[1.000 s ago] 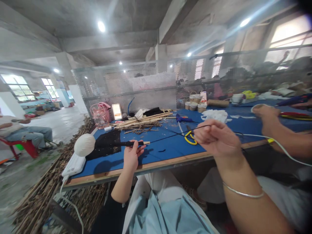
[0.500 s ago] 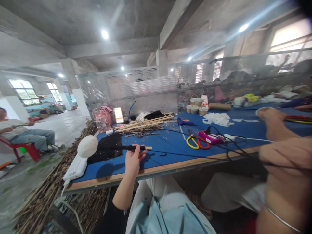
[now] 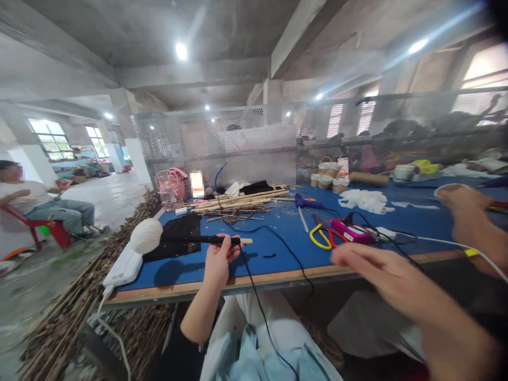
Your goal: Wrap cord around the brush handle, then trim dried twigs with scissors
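Observation:
My left hand is closed on a stick wrapped in black, pinching it near its bare, pale wooden end. A thin black cord hangs slack from the wrapped end down over my lap. At the stick's far end is a white ball; whether the two are joined I cannot tell. My right hand, blurred, hovers at the table's front edge beside yellow-and-red-handled scissors. Its fingers point left and look bunched; anything between them is hidden.
A blue table carries a black cloth, thin sticks, a blue glue gun, a purple box with cords and a white power strip. Another person's hand is at right. Someone sits far left.
My right hand has swung in from the far right towards the middle. The black cord, stretched taut to the right before, now droops. My left hand keeps its grip on the stick.

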Tool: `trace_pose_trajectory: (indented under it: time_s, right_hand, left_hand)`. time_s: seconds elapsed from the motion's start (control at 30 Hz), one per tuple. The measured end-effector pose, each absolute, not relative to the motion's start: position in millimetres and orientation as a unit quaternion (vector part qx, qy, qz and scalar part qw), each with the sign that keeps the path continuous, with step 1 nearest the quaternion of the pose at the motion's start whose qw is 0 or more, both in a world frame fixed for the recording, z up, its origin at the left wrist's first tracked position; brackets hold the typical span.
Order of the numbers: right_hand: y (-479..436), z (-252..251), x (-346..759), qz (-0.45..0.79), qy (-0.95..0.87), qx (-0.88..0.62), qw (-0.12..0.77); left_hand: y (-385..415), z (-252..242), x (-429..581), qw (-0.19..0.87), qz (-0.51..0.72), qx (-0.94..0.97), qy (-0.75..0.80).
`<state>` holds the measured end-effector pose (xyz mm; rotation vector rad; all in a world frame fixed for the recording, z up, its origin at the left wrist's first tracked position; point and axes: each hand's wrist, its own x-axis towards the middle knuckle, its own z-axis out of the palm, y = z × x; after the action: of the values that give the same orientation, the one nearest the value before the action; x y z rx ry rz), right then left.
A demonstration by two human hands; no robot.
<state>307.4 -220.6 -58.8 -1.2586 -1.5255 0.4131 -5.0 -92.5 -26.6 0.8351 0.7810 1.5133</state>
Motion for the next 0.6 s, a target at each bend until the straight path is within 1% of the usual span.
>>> trace_pose_trajectory:
  time_s: [0.07,0.13,0.2,0.23,0.27,0.33,0.4,0.5,0.57,0.6]
  right_hand:
    - [-178.4,-13.3,251.4,0.342,-0.647,-0.466,0.497]
    - [-147.7,8.4,195.7,0.476,-0.604,-0.405,0.495]
    - [-131.1,7.2,151.8,0.517,-0.542,-0.399,0.528]
    - [-127.0,1.2,136.2,0.56,-0.529,-0.382,0.51]
    - [-124.6,-6.1,125.0,0.615,-0.523,-0.352,0.473]
    - [-122.3,-19.7,114.7,0.671,-0.524,-0.322,0.413]
    - [-120.4,-27.0,116.1,0.66,-0.541,-0.343,0.394]
    - [-116.0,-25.6,127.4,0.546,-0.586,-0.397,0.448]
    - [-112.5,-19.7,134.2,0.466,-0.631,-0.395,0.479]
    - [-110.5,-16.3,136.6,0.436,-0.654,-0.388,0.481]
  left_hand:
    - [-91.7,-27.2,-5.7,0.593,0.646,0.355,0.326]
    - [-91.0,-28.0,-6.2,0.601,0.645,0.35,0.317]
    - [-90.7,-28.9,-6.6,0.606,0.647,0.346,0.307]
    - [-90.7,-29.3,-6.9,0.608,0.649,0.345,0.301]
    - [-90.7,-29.6,-7.1,0.61,0.649,0.344,0.297]
    - [-90.7,-30.2,-7.7,0.612,0.648,0.345,0.293]
    - [-90.7,-30.6,-8.3,0.613,0.645,0.347,0.296]
    - [-90.3,-31.3,-8.8,0.609,0.638,0.356,0.309]
    - [-90.2,-32.1,-9.0,0.609,0.625,0.374,0.314]
    - [-90.3,-32.6,-9.1,0.611,0.618,0.382,0.314]
